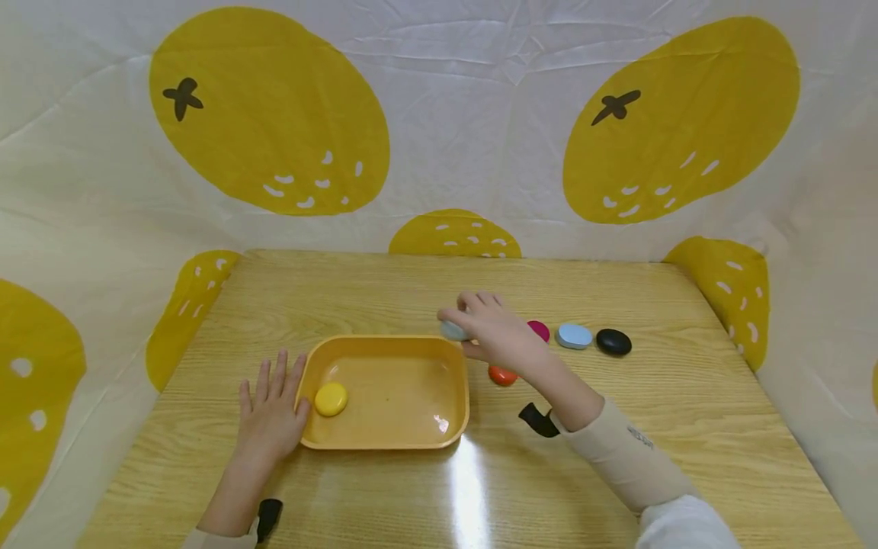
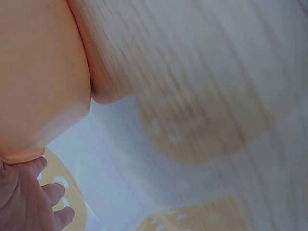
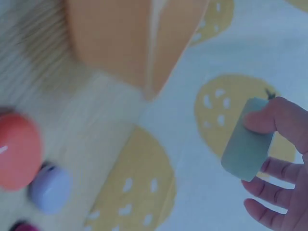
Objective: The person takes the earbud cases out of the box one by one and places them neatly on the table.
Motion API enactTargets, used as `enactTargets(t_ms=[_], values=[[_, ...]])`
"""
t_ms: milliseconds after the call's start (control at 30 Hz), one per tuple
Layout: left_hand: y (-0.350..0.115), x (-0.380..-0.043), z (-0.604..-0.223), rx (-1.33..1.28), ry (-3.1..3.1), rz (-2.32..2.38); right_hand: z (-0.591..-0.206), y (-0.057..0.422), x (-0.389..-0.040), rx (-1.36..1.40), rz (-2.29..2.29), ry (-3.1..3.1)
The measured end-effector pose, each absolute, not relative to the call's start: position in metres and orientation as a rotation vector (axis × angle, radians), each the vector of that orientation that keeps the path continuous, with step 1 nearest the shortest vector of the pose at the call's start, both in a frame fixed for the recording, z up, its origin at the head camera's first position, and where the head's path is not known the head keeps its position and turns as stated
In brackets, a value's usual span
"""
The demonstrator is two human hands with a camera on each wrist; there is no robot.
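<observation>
My right hand point(image 1: 499, 332) pinches a pale blue-green block with rounded edges point(image 3: 248, 139) between thumb and fingers, at the right rear corner of a yellow-orange plastic tray point(image 1: 394, 408). Part of the block point(image 1: 453, 330) shows past the fingers in the head view. At the tray's left side, my left hand point(image 1: 270, 423) lies with its fingers spread and its thumb against the rim. Inside the tray, near that thumb, is a round yellow piece point(image 1: 331, 399). Under the right forearm, a red-orange piece point(image 1: 503, 375) and a magenta piece point(image 1: 539, 331) are partly covered.
To the right of the magenta piece lie a light blue oval piece point(image 1: 574, 336) and a black oval one point(image 1: 613, 341), on a wooden table point(image 1: 617, 457). A white cloth with big yellow fruit shapes point(image 1: 473, 114) hangs behind the table and along both sides.
</observation>
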State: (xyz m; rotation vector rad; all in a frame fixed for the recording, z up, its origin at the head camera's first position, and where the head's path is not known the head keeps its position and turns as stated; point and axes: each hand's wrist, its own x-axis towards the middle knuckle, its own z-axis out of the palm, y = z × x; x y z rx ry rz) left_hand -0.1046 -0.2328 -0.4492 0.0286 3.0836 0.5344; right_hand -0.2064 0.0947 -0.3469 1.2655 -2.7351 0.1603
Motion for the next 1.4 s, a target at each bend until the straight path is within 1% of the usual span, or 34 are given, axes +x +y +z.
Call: enactTargets(t_ms=[267, 567, 967, 1400], values=[[-0.233, -0.104, -0.449, 0.026, 3.075, 0.537, -0.374, 0.164, -0.198, 1.104, 0.166, -2.754], [-0.232, -0.103, -0.446, 0.007, 3.058, 0.535, -0.415, 0.208, -0.198, 0.908, 0.195, -2.898], [-0.231, -0.103, -0.446, 0.018, 3.076, 0.542, -0.448, 0.222, -0.201, 0.985, 0.227, -2.981], [-0.231, -0.105, -0.443, -0.002, 3.038, 0.526, -0.455, 0.221, -0.201, 0.984, 0.218, -2.991]])
